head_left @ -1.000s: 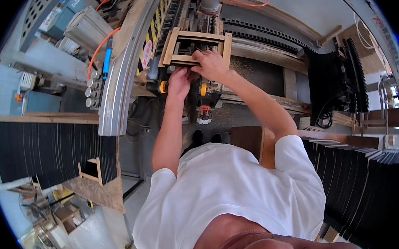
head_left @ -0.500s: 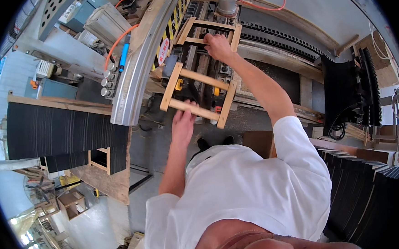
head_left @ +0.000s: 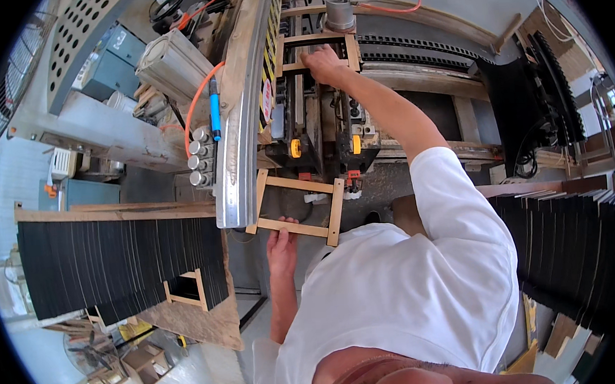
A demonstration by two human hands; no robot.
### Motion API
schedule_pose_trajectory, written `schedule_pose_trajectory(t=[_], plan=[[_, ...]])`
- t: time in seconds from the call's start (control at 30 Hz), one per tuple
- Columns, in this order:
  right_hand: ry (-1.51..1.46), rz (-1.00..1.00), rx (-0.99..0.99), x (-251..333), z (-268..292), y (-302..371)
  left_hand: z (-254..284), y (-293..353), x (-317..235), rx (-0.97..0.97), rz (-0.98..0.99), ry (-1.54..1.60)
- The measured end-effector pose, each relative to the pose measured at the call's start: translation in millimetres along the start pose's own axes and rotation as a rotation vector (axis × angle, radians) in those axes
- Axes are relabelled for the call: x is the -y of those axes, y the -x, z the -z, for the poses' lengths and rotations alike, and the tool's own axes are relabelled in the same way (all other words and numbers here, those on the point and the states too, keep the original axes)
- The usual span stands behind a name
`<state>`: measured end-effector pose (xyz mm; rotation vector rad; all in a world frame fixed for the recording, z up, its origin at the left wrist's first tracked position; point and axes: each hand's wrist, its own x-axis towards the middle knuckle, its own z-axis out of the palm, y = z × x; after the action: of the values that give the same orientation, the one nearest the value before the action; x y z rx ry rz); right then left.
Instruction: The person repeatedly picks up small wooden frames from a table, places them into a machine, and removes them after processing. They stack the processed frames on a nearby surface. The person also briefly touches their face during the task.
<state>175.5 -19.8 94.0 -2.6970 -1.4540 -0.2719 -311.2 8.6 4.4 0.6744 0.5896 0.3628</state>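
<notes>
My left hand (head_left: 281,248) is closed on the near rail of a light wooden frame (head_left: 298,228), with the thumb over the rail. This frame has two side pieces and two crossbars and hangs in front of the machine, tilted slightly. Farther off, my right hand (head_left: 322,63) is closed at the near bar of a second wooden frame (head_left: 351,51), which lies squarely on the machine's rails (head_left: 312,111). Its fingertips curl inside the frame and are partly hidden. Between the two frames sit black machine blocks with yellow knobs (head_left: 296,148).
A metal beam (head_left: 243,154) with a blue marker (head_left: 215,113) and round knobs runs along the left. Stacked black-sided frames (head_left: 107,257) stand on a board at left, and another black stack (head_left: 561,247) stands at right. A cylindrical machine head (head_left: 340,15) is beyond the far frame.
My left hand has drawn its frame nearer to my body, clear of the machine blocks. The far frame, tilted before, now sits straight on the rails, with my right hand still at it.
</notes>
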Motion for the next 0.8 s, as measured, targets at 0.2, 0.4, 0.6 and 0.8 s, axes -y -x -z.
schedule_pose_trajectory(t=[0.2,0.4,0.6,0.8], plan=[[0.225,-0.037,0.020,-13,-10,-40,33,-13,-11,-0.034,-0.012,-0.027],[0.368,-0.014,0.076,-24,-9,-80,51,-12,-2,-0.160,-0.071,-0.033],[0.305,-0.017,0.011,-59,-30,-112,47,-12,13,-0.295,-0.086,-0.009],[0.131,0.024,-0.028,-73,-31,-122,33,-26,32,-0.313,-0.053,0.025]])
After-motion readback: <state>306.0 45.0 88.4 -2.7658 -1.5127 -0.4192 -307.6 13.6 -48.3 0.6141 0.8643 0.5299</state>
